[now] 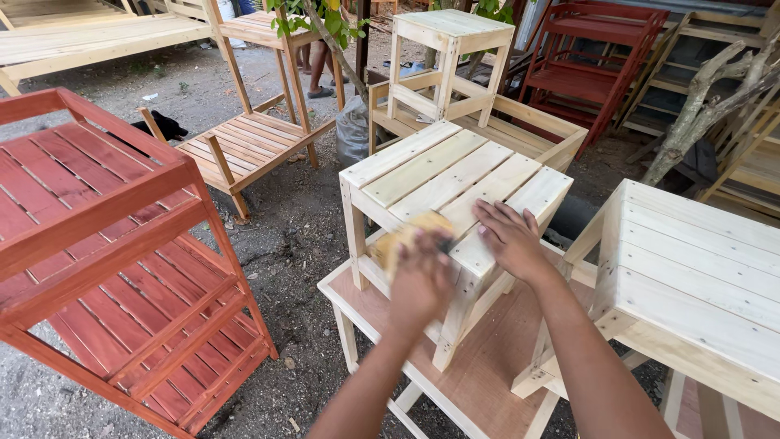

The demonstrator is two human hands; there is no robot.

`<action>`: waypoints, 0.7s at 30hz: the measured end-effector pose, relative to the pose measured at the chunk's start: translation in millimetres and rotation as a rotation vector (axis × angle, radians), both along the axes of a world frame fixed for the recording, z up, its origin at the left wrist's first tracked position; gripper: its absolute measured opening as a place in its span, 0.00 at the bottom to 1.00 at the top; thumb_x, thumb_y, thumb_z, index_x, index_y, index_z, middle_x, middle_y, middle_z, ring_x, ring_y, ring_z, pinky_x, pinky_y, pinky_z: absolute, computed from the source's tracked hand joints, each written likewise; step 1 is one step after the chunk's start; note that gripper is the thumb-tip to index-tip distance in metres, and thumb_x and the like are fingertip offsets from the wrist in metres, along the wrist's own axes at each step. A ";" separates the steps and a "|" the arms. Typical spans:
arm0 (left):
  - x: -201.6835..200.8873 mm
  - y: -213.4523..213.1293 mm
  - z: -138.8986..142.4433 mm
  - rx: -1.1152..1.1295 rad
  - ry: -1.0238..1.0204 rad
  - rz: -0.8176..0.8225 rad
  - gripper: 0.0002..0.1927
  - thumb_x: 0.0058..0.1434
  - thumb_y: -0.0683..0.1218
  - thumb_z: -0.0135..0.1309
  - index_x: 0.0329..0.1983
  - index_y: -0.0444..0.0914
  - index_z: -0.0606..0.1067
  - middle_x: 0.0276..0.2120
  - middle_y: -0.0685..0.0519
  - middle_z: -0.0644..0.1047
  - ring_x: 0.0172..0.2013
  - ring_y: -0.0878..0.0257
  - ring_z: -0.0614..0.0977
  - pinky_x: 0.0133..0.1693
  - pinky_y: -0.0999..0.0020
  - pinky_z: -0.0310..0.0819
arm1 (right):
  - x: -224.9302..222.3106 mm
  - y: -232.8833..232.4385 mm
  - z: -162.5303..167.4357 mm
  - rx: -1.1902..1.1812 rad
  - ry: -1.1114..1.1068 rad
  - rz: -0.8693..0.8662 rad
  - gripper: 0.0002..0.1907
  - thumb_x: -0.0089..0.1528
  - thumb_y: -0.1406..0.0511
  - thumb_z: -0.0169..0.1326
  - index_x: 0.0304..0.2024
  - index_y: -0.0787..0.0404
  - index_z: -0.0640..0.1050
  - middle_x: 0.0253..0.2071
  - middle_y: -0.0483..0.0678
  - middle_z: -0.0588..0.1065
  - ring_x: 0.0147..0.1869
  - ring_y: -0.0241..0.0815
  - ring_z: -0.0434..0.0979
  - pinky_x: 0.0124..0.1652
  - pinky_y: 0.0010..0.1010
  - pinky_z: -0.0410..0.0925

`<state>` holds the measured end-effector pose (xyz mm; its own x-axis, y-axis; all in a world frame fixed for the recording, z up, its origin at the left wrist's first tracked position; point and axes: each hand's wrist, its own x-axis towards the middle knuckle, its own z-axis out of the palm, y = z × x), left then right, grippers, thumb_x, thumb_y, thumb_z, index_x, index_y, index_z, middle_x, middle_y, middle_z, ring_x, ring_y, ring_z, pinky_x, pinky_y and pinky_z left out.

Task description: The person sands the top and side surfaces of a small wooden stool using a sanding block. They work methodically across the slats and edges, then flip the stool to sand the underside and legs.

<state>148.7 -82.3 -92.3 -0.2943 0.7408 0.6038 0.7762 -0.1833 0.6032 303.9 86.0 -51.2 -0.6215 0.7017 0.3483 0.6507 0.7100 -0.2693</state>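
Yellowish sanding pad (410, 236) pressed against pale slatted stool (455, 175) (unpainted, upright).

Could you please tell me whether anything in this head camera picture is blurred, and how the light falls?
In the head view, the left hand and the yellowish pad it holds are motion-blurred; the right hand, flat on the pale slatted stool, is sharp; daylight is soft and even, without glare or hard shadows.

Red slatted shelf (106, 260) stands beside bare stools (691, 276).

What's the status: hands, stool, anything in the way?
Left hand presses yellow pad on stool. Right hand flat on stool top. Nothing in the way.
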 end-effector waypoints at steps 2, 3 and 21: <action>-57.8 26.5 5.7 0.046 0.034 0.098 0.24 0.73 0.48 0.35 0.65 0.34 0.72 0.63 0.41 0.72 0.68 0.45 0.68 0.69 0.39 0.52 | 0.3 -1.5 -0.4 -0.002 -0.005 -0.011 0.25 0.70 0.54 0.36 0.71 0.40 0.66 0.75 0.31 0.59 0.79 0.39 0.51 0.72 0.52 0.33; -81.3 38.2 10.6 -0.004 0.027 0.166 0.24 0.74 0.49 0.34 0.65 0.35 0.71 0.65 0.43 0.72 0.70 0.46 0.67 0.69 0.39 0.51 | 0.4 -2.3 -0.6 0.000 -0.006 -0.011 0.26 0.70 0.54 0.37 0.71 0.40 0.66 0.75 0.30 0.59 0.79 0.38 0.51 0.72 0.51 0.34; -122.6 74.0 7.6 0.034 -0.477 0.100 0.30 0.76 0.51 0.36 0.76 0.33 0.53 0.71 0.38 0.61 0.70 0.47 0.64 0.68 0.56 0.56 | 9.6 -22.1 11.4 -0.093 -0.011 -0.102 0.25 0.69 0.55 0.39 0.70 0.38 0.67 0.75 0.27 0.59 0.80 0.33 0.49 0.74 0.46 0.34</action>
<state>26.2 -8.3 -84.7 -0.6127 0.6772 0.4074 0.4294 -0.1475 0.8910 313.5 63.9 -39.8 -0.5488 0.7904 0.2721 0.7214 0.6123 -0.3236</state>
